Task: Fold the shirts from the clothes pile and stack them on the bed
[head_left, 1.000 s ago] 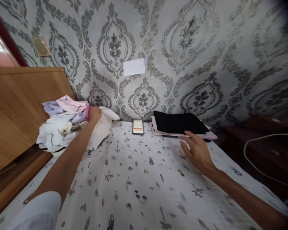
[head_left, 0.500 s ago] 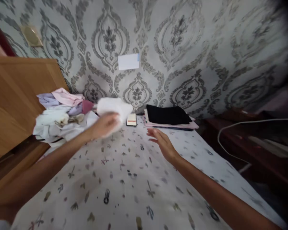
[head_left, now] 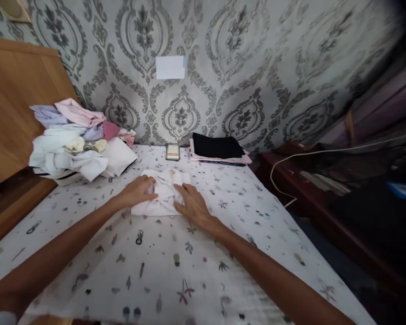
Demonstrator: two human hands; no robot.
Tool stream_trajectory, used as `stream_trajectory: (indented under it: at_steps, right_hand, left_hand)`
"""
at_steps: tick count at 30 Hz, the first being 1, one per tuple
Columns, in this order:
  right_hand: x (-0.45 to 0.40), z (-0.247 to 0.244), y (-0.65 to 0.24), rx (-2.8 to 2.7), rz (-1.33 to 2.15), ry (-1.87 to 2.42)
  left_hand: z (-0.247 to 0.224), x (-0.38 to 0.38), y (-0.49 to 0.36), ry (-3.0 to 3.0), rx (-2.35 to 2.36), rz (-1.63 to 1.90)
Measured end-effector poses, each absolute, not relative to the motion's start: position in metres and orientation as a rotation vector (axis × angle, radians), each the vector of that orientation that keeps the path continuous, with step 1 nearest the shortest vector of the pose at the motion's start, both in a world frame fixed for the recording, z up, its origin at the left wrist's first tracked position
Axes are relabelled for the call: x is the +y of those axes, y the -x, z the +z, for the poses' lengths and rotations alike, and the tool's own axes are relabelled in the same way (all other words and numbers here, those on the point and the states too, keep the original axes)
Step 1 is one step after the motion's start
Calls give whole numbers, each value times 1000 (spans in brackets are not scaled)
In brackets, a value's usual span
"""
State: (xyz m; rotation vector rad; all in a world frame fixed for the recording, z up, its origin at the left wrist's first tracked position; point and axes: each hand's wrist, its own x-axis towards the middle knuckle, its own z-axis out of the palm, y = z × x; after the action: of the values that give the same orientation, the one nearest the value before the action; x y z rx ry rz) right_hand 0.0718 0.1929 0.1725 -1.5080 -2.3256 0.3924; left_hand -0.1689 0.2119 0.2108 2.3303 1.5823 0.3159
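Observation:
A crumpled white cloth garment [head_left: 164, 192] lies on the patterned sheet [head_left: 155, 280] in front of me; its exact kind is not clear. My left hand [head_left: 138, 192] is at its left side, fingers and thumb bent round a fold. From the right, my right hand [head_left: 194, 205] grips another fold, thumb low and fingers on top. Behind the garment, near the wall, sits a small flat object with a dark rim and a cream face [head_left: 173, 152].
A loose heap of white, pink and lilac clothes [head_left: 77, 144] rests at the left by a wooden panel [head_left: 23, 108]. Folded clothes with a black one on top [head_left: 218, 146] lie at the back right. Beyond the sheet's right edge, a white cable [head_left: 280, 167] crosses dark red furniture [head_left: 311, 198].
My left hand has brought the white garment from beside the heap down to the middle of the sheet. My right hand has moved left and taken hold of it. The view has tilted down.

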Motion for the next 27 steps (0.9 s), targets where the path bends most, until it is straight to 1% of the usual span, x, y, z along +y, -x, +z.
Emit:
stream_trajectory:
  at_steps: [3,5,9,11,12,13,15,17,18,19,23,25,27]
  right_hand:
    - [197,181,-84,-2164,413,1571]
    - [197,186,-106,-1931,511,1537]
    - [166,190,-165,-1491,898,1433]
    - [138,190,-191,-1542,1035,1503]
    - [125,191,-202,-1661,1031,1574]
    - [113,192,-209,-1811,951,1661]
    - [98,197,-214,-2077,587,1803]
    - [100,203,-203,-2191,179,1813]
    - [106,206,-193,-2226,75,1775]
    - [116,208,-181,-2276,55,1723]
    - [165,213,-137,-2458,305,1647]
    - [185,213,-132,-2385,376,1677]
    - [197,212,-144,-2181,444,1710]
  left_hand:
    - [206,224,176,-2375,1572,60]
    - [212,224,186,-2362,1548,-25]
    - [234,215,228,-2365,1538,3]
    - [244,210,250,-2303,1530,21]
    - [248,208,257,-2253,1519,33]
    - [250,206,261,-2207,1499,62]
    - [247,202,254,-2156,1441,157]
    - [237,199,231,-2187,1359,260]
    - [230,198,214,-2226,1315,295]
    - [222,199,196,-2277,1277,307]
    - [196,210,135,-2471,1277,179]
    - [194,219,122,-2489,1275,73]
    - [203,228,121,-2481,1237,7]
